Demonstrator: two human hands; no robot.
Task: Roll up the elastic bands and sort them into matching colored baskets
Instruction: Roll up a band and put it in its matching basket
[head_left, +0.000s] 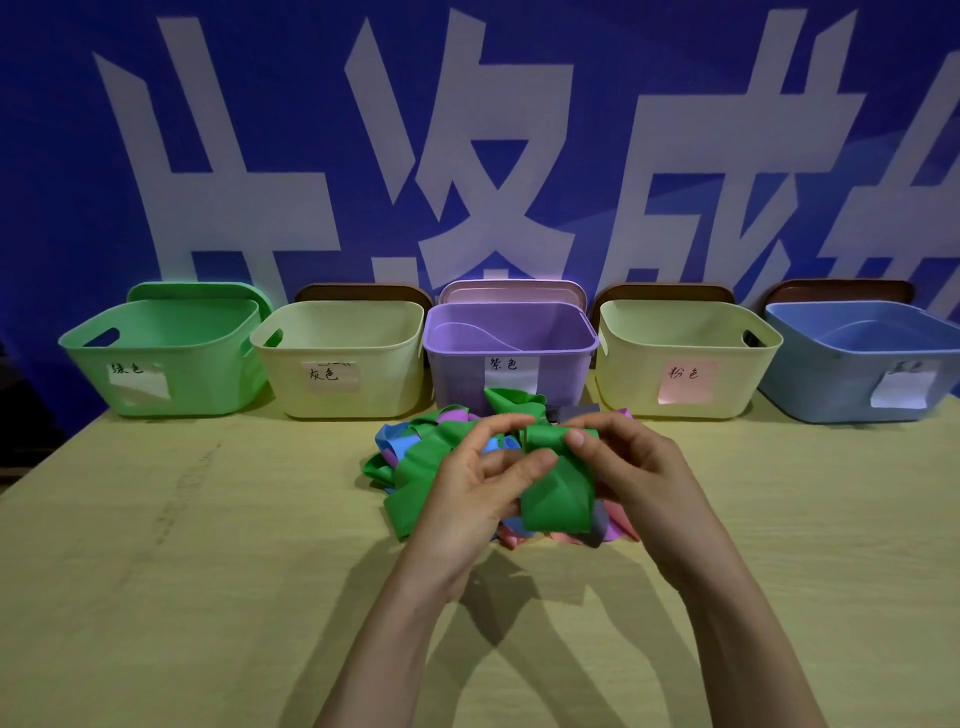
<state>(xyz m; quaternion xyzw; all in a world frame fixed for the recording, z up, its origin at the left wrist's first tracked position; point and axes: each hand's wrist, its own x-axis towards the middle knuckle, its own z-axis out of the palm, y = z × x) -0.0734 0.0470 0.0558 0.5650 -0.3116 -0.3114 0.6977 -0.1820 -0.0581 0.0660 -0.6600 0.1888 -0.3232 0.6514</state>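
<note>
Both hands meet over the middle of the worktop (208, 571). The left hand (467, 488) pinches a green band (558, 499) between its thumb and curled fingers, and the right hand (634, 467) grips the same band from the other side, its thumb pressed on the top fold. Between the two hands the green band is bunched into a loose fold, and a broad flap of it hangs down below the fingers.

Directly under and just beyond the hands lies a pile of bands (400, 441) in a tangle of green, blue, pink, purple and grey. Part of the pile is hidden by the hands, so how many bands are in it cannot be told.

Farther out, beyond the pile, five baskets stand in a row at the worktop's far edge. Straight ahead of the hands is the purple basket (457, 374). To the left of the hands come a cream basket (384, 384) with a pale label and then the green basket (208, 384). To the right come another cream basket (634, 384) with a pink label and then the blue basket (821, 384). What look like lids lean upright behind the baskets. Behind everything hangs a blue banner (260, 156) with large white characters.
</note>
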